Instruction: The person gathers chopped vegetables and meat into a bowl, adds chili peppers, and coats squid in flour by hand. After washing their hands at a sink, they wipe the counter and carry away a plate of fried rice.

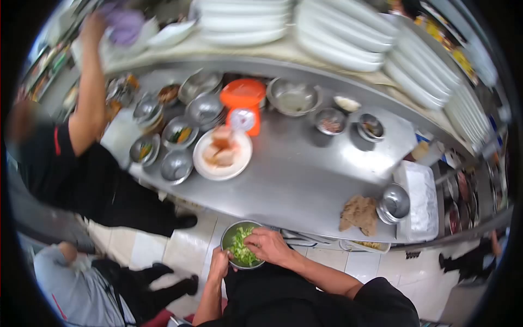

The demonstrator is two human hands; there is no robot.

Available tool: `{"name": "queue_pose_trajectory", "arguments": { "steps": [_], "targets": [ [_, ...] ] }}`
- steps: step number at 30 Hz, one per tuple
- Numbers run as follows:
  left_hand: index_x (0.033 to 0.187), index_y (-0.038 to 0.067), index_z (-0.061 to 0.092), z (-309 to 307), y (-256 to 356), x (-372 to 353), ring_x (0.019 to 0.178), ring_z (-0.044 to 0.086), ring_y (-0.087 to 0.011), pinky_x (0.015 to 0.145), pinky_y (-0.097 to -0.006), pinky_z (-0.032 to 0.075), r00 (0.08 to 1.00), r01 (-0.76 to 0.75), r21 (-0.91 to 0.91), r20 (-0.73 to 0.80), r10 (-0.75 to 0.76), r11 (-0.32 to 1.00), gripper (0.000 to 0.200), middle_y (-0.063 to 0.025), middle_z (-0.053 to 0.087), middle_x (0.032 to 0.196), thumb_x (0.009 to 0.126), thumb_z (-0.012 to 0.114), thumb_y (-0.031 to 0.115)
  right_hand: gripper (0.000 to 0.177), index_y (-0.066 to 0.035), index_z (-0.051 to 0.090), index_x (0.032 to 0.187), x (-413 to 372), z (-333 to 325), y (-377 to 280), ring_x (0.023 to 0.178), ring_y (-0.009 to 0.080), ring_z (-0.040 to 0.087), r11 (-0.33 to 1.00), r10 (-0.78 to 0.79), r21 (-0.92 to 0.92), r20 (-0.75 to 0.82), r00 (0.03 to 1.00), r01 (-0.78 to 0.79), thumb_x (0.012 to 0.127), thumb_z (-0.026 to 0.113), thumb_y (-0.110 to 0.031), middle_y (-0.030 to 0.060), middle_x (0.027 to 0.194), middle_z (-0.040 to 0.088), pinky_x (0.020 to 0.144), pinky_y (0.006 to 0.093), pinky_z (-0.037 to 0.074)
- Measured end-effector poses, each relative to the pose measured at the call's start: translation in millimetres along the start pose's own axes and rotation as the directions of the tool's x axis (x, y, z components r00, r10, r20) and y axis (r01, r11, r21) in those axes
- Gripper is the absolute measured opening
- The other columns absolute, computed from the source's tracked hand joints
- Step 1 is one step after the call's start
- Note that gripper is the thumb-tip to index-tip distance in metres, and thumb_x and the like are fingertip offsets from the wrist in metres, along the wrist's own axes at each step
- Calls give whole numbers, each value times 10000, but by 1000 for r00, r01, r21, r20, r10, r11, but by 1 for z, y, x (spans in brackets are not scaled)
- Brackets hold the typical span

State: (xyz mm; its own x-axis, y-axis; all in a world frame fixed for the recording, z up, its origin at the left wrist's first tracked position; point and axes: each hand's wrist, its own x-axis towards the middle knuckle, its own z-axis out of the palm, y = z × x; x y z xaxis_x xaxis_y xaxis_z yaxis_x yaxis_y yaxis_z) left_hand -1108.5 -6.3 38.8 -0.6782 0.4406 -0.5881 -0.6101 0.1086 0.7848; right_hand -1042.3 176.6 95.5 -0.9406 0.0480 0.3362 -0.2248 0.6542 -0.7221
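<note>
Below the table's front edge, a metal bowl (pixel 224 240) of chopped greens (pixel 239 252) is held close to my body. My left hand (pixel 220 264) grips its left side, thumb near the rim. Over the bowl's right side, my right hand (pixel 268 246) has its fingers bent down among the greens, closed on some of the pieces. Its fingertips are partly hidden by the greens. On the table just beyond the bowl lies a white plate (pixel 243 163) with reddish and pale food pieces on it.
Behind the plate stands an orange kitchen scale (pixel 244 94). Several metal bowls (pixel 176 165) crowd the table's left. A brown cloth (pixel 358 215), stacked bowls (pixel 393 204) and a white box (pixel 419 199) sit right. Co-workers stand left (pixel 103 185) and lower left (pixel 81 286). Plates (pixel 338 38) line the shelf.
</note>
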Motion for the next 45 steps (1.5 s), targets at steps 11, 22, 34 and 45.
{"name": "queue_pose_trajectory", "arguments": {
  "steps": [11,22,34,45],
  "targets": [
    [1159,-34,439,158,34,88,560,604,-237,378,-294,459,948,-151,435,319,4,888,461,-157,583,775,752,516,170,219,-23,621,805,-57,-105,97,848,380,532,735,499,-42,-643,581,-677,673,636,-198,155,761,591,767,430,428],
    [790,2,616,159,403,42,711,620,-296,657,-362,480,-140,-764,632,36,989,-132,179,-151,627,744,737,615,173,279,22,597,841,-107,-104,146,759,435,559,613,599,152,-729,330,-776,667,571,-195,263,756,584,677,446,437],
    [945,18,568,50,544,172,856,552,-330,734,-422,444,-232,-308,951,-41,972,-33,268,-175,576,991,704,581,134,272,83,557,742,-47,-107,96,640,322,603,404,794,230,-569,215,-885,709,583,-185,223,652,584,583,428,452],
    [951,26,542,-72,698,310,800,587,-335,649,-468,468,-15,126,914,391,920,-386,262,-176,595,886,737,542,175,238,-5,558,817,-61,-93,124,783,417,560,395,750,76,-602,274,-915,709,551,-218,245,770,584,684,480,438]
  ]
}}
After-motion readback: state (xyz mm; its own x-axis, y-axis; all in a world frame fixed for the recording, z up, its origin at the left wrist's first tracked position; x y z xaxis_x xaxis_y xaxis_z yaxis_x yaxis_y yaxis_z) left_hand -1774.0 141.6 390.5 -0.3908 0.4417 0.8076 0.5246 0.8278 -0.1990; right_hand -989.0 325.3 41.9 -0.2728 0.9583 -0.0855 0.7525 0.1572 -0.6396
